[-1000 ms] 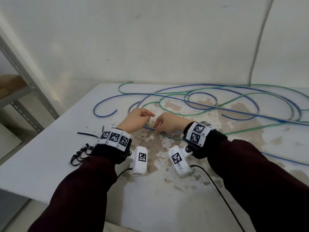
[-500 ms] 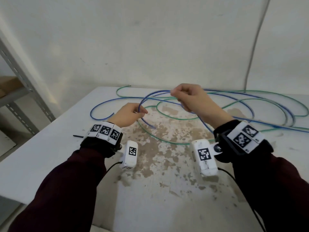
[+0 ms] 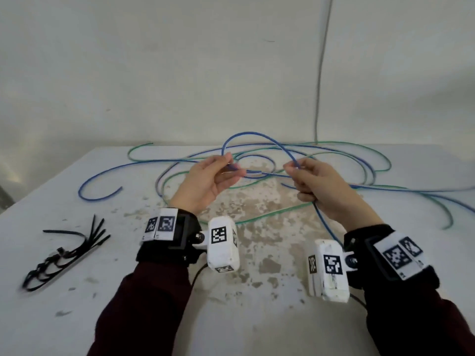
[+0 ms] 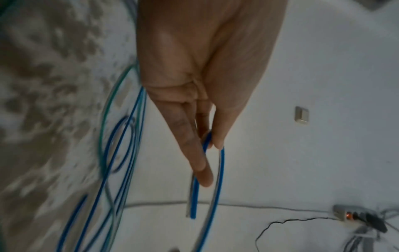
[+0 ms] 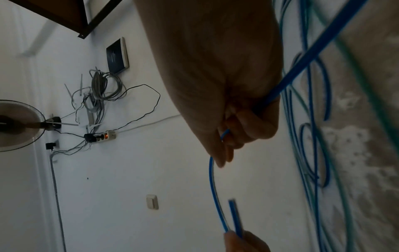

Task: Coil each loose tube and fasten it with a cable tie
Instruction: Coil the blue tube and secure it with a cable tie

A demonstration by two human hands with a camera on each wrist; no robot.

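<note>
A thin blue tube [image 3: 253, 136] arches above the table between my two raised hands. My left hand [image 3: 227, 164] pinches it near its free end [image 4: 193, 204], which sticks out past the fingertips [image 4: 204, 179]. My right hand [image 3: 295, 167] grips the same blue tube [image 5: 212, 184] in curled fingers, and the tube runs down out of the fist toward my wrist [image 5: 308, 56]. More blue tube [image 3: 102, 176] and a green tube [image 3: 270, 214] lie in loose tangled loops on the white table [image 3: 77, 317]. A bundle of black cable ties [image 3: 66, 253] lies at the left.
The table's paint is worn to brown patches [image 3: 257, 201] in the middle. A grey cable [image 3: 321, 73] runs up the wall behind. The wrist views show a power strip [image 5: 105, 135] with cords on the wall and a fan [image 5: 15, 124].
Both hands rose off the table with the blue tube. The right hand came down and in toward the left, so the tube now forms an arch between them.
</note>
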